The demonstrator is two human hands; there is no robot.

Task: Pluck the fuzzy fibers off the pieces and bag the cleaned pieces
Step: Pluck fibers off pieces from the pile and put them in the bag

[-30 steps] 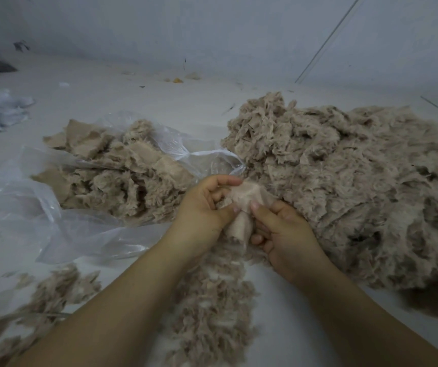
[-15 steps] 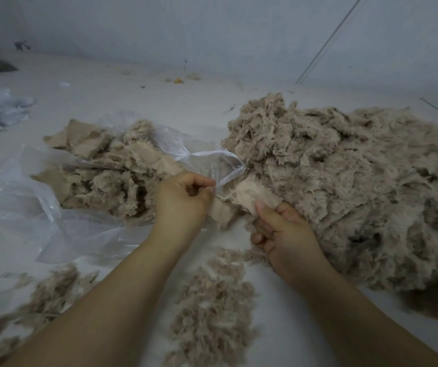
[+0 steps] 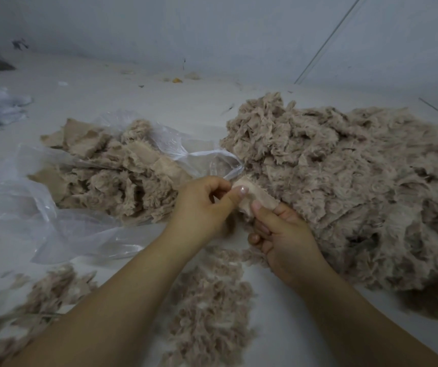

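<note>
Left hand (image 3: pixel 202 205) back on piece (image 3: pixel 255 198); pale floor (image 3: pixel 138 102)

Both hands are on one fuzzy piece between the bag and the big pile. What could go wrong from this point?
1. The plucked fibers lie loose beside the plastic bag; they might drift in with the cleaned pieces.
2. The piece, pinched by the left hand and right hand, touches the uncleaned pile; if dropped, it could get lost there.

A pale grey-white floor (image 3: pixel 138 96) meets a plain grey wall (image 3: pixel 212 27) under dim, bluish light.
</note>
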